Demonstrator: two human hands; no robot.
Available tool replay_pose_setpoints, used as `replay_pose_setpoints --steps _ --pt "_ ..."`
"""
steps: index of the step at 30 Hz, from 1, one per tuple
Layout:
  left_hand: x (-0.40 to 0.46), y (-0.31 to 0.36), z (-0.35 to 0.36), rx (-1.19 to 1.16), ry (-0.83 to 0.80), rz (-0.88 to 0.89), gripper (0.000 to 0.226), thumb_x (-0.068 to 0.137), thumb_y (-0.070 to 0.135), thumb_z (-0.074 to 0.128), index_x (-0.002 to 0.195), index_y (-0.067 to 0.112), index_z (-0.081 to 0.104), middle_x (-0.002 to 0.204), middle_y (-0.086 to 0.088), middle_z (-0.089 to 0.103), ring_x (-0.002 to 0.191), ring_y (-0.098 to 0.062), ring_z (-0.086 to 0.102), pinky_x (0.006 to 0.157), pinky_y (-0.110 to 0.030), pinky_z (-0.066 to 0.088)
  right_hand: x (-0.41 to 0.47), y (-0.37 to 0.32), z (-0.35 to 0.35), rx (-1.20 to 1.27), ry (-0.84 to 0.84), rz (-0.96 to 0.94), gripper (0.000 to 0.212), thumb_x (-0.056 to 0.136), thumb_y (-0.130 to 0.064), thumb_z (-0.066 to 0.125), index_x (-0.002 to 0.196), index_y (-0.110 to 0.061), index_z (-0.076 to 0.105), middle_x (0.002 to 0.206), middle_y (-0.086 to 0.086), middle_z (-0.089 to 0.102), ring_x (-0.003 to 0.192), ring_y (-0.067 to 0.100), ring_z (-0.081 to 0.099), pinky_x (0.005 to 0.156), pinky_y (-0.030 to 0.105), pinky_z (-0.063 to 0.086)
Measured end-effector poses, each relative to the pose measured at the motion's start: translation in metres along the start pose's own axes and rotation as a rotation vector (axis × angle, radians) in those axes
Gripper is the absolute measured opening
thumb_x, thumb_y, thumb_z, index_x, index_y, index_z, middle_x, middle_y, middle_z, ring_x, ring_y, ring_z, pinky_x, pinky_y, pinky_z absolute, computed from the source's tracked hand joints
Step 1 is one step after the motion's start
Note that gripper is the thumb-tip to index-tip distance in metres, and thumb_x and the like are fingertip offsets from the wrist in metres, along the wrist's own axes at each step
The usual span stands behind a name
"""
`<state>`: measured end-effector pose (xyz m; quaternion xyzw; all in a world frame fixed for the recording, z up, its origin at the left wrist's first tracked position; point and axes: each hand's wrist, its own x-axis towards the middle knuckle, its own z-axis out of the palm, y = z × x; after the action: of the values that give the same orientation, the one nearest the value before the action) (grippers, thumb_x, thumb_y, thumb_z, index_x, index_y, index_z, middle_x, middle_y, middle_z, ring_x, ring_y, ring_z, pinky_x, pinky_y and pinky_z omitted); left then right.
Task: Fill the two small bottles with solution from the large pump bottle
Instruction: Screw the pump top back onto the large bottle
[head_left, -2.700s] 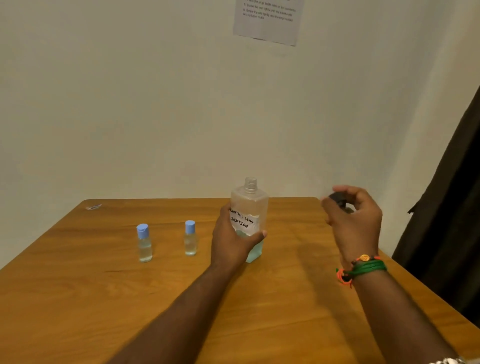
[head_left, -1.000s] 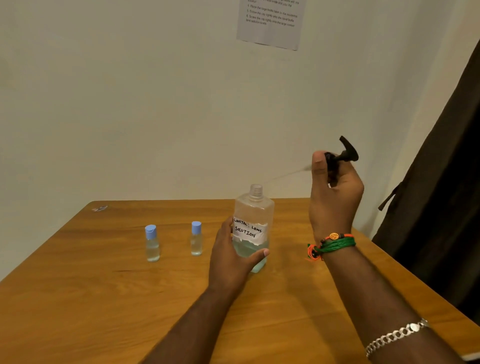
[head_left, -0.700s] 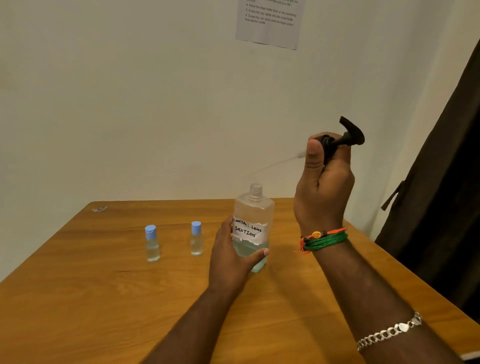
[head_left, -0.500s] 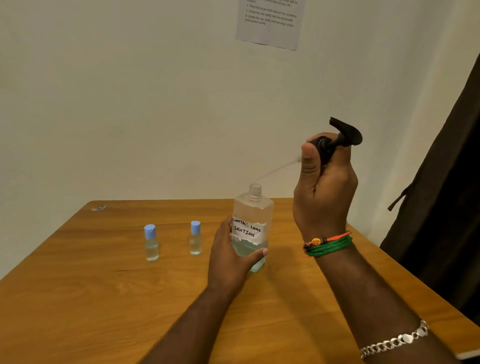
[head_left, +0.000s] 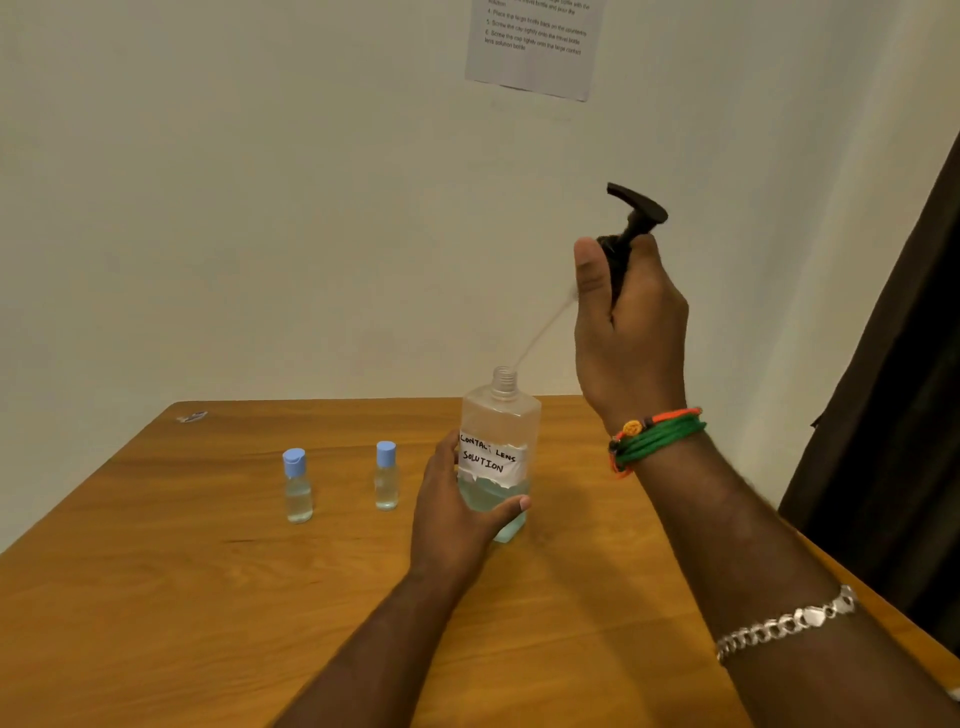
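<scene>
Large pump bottle (head_left: 497, 457) stands upright at centre of the table (head_left: 156, 597), neck open, blue-tinted solution in its lower part. Left hand (head_left: 457, 512) wraps its lower body, fingers closed around it. Right hand (head_left: 626, 332) is raised in the right-centre of the frame, closed on the black pump head (head_left: 631, 221); the clear dip tube (head_left: 540, 332) slants down from it, its tip at or just inside the neck, cannot tell which.

Two small bottles, the left small bottle (head_left: 297, 486) and the right small bottle (head_left: 386, 475), stand left of centre, well apart from the large one, blue caps on. Filling not yet begun, by my reading.

Risks:
- Wet tube may drip onto the table once it clears the neck.
- Tube could snag the neck rim and tug the bottle; left hand's hold guards against tipping.
- Narrow mouths on the small bottles: pouring from the wide neck likely spills.
- Light small bottles may topple if brushed.
</scene>
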<state>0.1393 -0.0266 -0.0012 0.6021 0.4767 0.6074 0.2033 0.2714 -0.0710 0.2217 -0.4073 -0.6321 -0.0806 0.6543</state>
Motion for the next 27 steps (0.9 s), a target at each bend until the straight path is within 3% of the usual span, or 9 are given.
replay_pose_setpoints --steps 4,7,9,11,15,18,20,23,27 --pt "0.0 -0.001 0.0 -0.015 -0.001 -0.002 0.101 0.063 0.045 0.101 0.14 0.064 0.038 0.135 0.038 0.055 0.125 0.02 0.048 0.096 -0.012 0.048 0.022 0.008 0.019 -0.104 -0.156 0.108 0.033 0.101 -0.05 0.047 0.096 -0.02 0.061 0.099 0.002 0.062 0.083 0.015 0.056 0.071 0.027 0.035" --pt "0.0 0.0 0.0 -0.018 -0.001 -0.015 0.104 0.063 0.045 0.101 0.144 0.058 0.038 0.136 0.035 0.054 0.127 0.02 0.047 0.097 -0.014 0.048 0.02 0.024 0.036 0.001 -0.347 0.283 0.032 0.095 -0.048 0.058 0.085 -0.019 0.065 0.078 -0.005 0.062 0.068 0.01 0.055 0.062 0.027 0.037" --pt "0.0 0.0 -0.001 -0.016 -0.004 -0.012 0.104 0.063 0.046 0.1 0.145 0.057 0.037 0.136 0.034 0.054 0.127 0.021 0.046 0.097 -0.012 0.046 0.007 0.039 0.046 0.04 -0.414 0.368 0.027 0.09 -0.046 0.067 0.092 -0.019 0.066 0.077 -0.007 0.061 0.066 0.004 0.053 0.058 0.023 0.039" --pt "0.0 0.0 0.0 -0.013 -0.004 -0.01 0.103 0.063 0.047 0.1 0.145 0.056 0.038 0.137 0.032 0.055 0.128 0.017 0.049 0.098 -0.011 0.046 -0.013 0.053 0.052 0.033 -0.422 0.396 0.028 0.085 -0.043 0.074 0.101 -0.022 0.065 0.083 -0.006 0.064 0.073 0.002 0.057 0.06 0.02 0.041" --pt "0.002 0.0 0.001 -0.01 0.003 -0.024 0.101 0.064 0.045 0.1 0.145 0.053 0.04 0.137 0.031 0.056 0.126 0.015 0.051 0.095 -0.009 0.046 -0.041 0.068 0.061 0.112 -0.417 0.378 0.017 0.089 -0.039 0.072 0.097 -0.024 0.072 0.086 -0.009 0.072 0.079 0.003 0.065 0.069 0.021 0.048" --pt "0.002 -0.002 0.001 -0.015 0.001 -0.038 0.1 0.064 0.044 0.1 0.144 0.05 0.041 0.135 0.029 0.057 0.124 0.015 0.052 0.092 -0.007 0.049 -0.048 0.069 0.063 0.149 -0.414 0.339 0.012 0.09 -0.035 0.071 0.099 -0.027 0.072 0.088 -0.017 0.072 0.086 -0.006 0.065 0.076 0.016 0.048" --pt "0.002 -0.002 0.001 -0.018 0.003 -0.05 0.102 0.062 0.045 0.101 0.143 0.05 0.041 0.135 0.028 0.057 0.123 0.016 0.052 0.091 -0.007 0.05 -0.048 0.07 0.062 0.184 -0.389 0.355 0.015 0.086 -0.033 0.077 0.097 -0.023 0.073 0.091 -0.014 0.074 0.088 -0.002 0.068 0.081 0.022 0.054" --pt "0.003 -0.001 0.001 -0.02 0.016 -0.071 0.108 0.058 0.047 0.101 0.146 0.045 0.039 0.139 0.022 0.056 0.127 0.003 0.055 0.101 -0.024 0.055 -0.049 0.068 0.064 0.253 -0.328 0.44 0.035 0.071 -0.035 0.089 0.091 -0.019 0.065 0.093 -0.005 0.075 0.088 0.013 0.072 0.078 0.031 0.059" --pt "0.004 0.0 0.001 -0.009 0.011 -0.086 0.114 0.055 0.052 0.101 0.148 0.041 0.037 0.142 0.018 0.054 0.131 -0.006 0.054 0.107 -0.037 0.056 -0.055 0.064 0.068 0.285 -0.312 0.483 0.055 0.068 -0.047 0.088 0.111 -0.024 0.063 0.105 -0.013 0.068 0.093 0.003 0.068 0.076 0.024 0.059"
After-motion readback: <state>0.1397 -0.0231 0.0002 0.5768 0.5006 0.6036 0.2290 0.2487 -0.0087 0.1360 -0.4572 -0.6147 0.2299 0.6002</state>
